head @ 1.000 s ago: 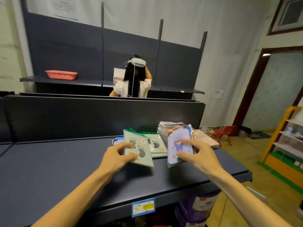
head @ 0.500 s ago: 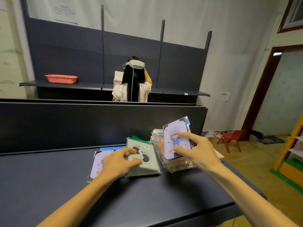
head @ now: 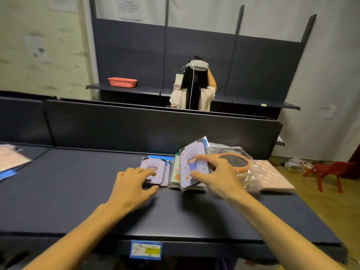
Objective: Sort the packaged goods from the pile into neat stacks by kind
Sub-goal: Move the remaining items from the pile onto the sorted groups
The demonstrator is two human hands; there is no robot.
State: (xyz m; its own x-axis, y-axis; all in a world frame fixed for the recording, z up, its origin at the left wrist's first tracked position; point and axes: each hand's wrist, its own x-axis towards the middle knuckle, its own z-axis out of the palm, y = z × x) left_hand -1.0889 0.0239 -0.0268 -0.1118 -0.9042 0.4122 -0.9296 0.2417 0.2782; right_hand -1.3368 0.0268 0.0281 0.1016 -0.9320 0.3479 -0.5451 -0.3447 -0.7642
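On the dark shelf (head: 78, 191) lies a small stack of purple cartoon packs (head: 153, 169). My left hand (head: 134, 184) rests on it, fingers flat on top and thumb at the near edge. Just to its right is a stack of green packs (head: 176, 175), mostly covered. My right hand (head: 216, 177) pinches another purple cartoon pack (head: 191, 168) between thumb and fingers and holds it tilted over the green stack. The unsorted pile sits further right: clear bags with an orange ring (head: 236, 162) and a pink patterned pack (head: 272, 176).
A dark back panel (head: 136, 129) closes the shelf behind the packs. Papers (head: 9, 158) lie on the neighbouring shelf at left. A person (head: 194, 88) stands with their back to me at the far shelving, near a red basket (head: 122, 82). A red chair (head: 329, 172) stands on the floor at right.
My left hand let go of the green pack, now on its stack, and moved left onto the purple stack. My right hand brought the purple pack down and left, away from the pile.
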